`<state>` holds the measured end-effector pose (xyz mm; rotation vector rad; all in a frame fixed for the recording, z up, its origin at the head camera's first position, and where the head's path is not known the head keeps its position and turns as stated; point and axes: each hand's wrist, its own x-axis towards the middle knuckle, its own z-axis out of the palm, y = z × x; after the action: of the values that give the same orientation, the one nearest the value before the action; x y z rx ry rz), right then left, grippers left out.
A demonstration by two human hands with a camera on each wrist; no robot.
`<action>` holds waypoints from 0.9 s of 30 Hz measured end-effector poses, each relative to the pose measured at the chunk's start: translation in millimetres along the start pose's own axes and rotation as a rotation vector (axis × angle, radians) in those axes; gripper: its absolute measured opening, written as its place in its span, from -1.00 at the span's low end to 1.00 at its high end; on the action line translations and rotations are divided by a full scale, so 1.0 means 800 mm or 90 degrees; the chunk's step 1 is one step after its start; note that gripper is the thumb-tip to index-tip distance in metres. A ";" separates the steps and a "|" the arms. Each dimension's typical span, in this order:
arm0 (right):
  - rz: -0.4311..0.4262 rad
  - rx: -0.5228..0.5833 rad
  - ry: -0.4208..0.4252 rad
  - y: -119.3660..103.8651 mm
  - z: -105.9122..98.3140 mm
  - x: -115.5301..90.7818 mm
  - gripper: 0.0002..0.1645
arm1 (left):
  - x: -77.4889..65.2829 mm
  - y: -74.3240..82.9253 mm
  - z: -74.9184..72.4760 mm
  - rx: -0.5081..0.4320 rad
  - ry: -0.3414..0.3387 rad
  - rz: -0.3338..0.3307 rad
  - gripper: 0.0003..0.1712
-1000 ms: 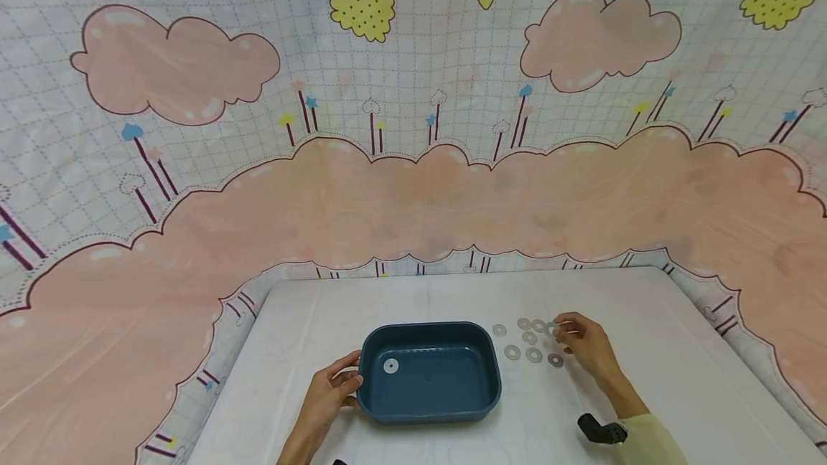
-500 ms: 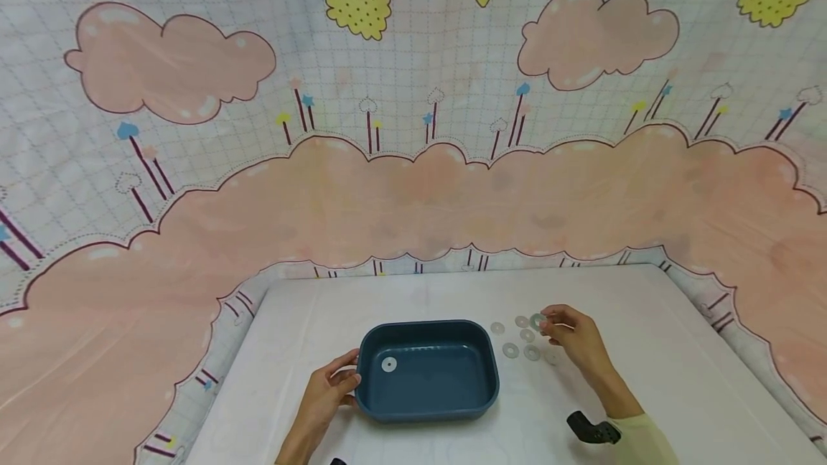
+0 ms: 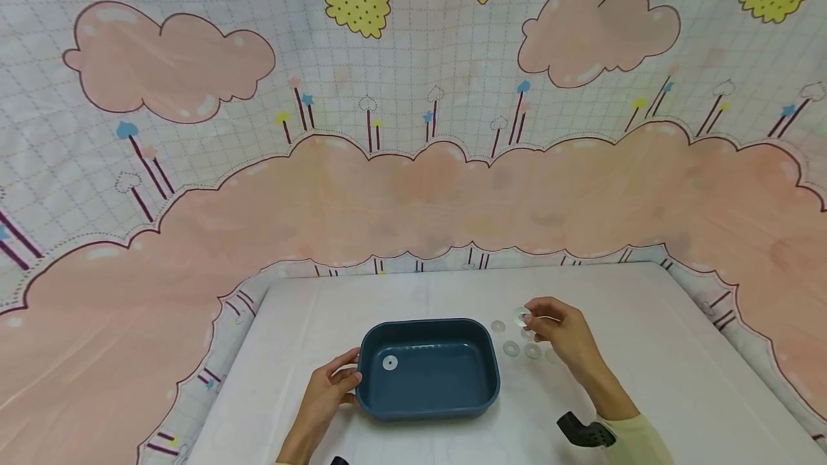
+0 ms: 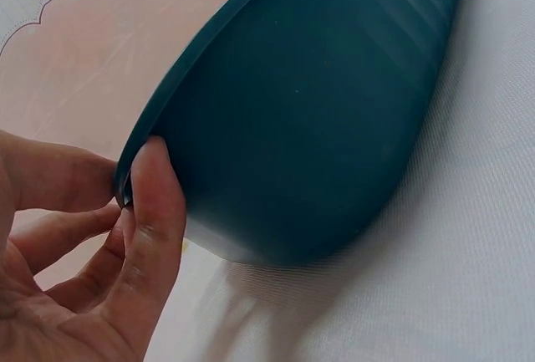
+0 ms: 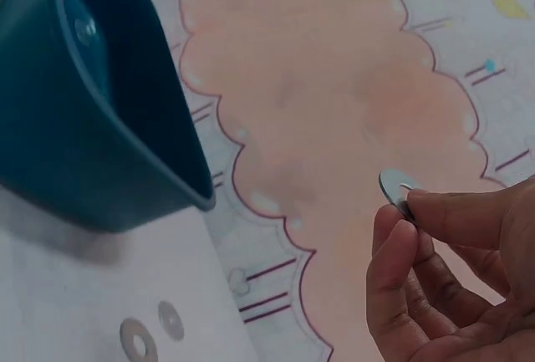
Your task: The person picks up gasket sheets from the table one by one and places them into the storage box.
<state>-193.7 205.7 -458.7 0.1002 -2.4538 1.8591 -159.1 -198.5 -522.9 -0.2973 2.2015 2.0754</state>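
A dark blue plastic basin (image 3: 429, 413) stands on the white table. My left hand (image 3: 325, 387) pinches its rim at the left side; in the left wrist view the thumb (image 4: 155, 203) and fingers close on the lip. One pale washer (image 3: 390, 363) lies on the basin floor, left of centre. To the right of the basin, my right hand (image 3: 570, 336) holds a flat metal washer (image 5: 390, 185) between thumb and fingertips, raised above the tabletop. Several more washers (image 3: 533, 351) lie between that hand and the basin, some partly hidden behind the fingers.
The white tabletop (image 3: 698, 386) extends around the basin on all sides. Behind it hangs a patterned cloth backdrop (image 3: 413, 207) with clouds and stars. A black wrist device (image 3: 584, 430) sits by the right sleeve (image 3: 636, 442).
My right hand has moved left and slightly away over the washers, lifting one washer up from among them. My left hand and the basin have stayed in place.
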 end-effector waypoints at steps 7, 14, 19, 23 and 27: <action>0.006 0.038 -0.013 -0.016 0.015 -0.003 -0.69 | -0.001 0.001 0.000 -0.006 0.000 0.003 -0.42; 0.038 0.076 -0.033 -0.028 0.032 -0.005 -0.64 | -0.001 0.000 0.000 -0.009 0.001 0.006 -0.43; 0.054 0.106 -0.044 -0.031 0.046 -0.003 -0.64 | -0.001 0.001 0.000 -0.007 0.001 0.012 -0.44; 0.057 0.125 -0.055 -0.030 0.059 -0.001 -0.64 | -0.001 0.001 0.000 -0.010 -0.002 0.014 -0.44; 0.067 0.143 -0.063 -0.028 0.072 0.001 -0.65 | -0.001 0.001 -0.001 -0.017 -0.005 0.018 -0.44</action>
<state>-193.3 144.3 -452.5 0.0760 -2.3433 2.2214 -158.6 -198.9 -522.1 -0.2608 2.1886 2.1175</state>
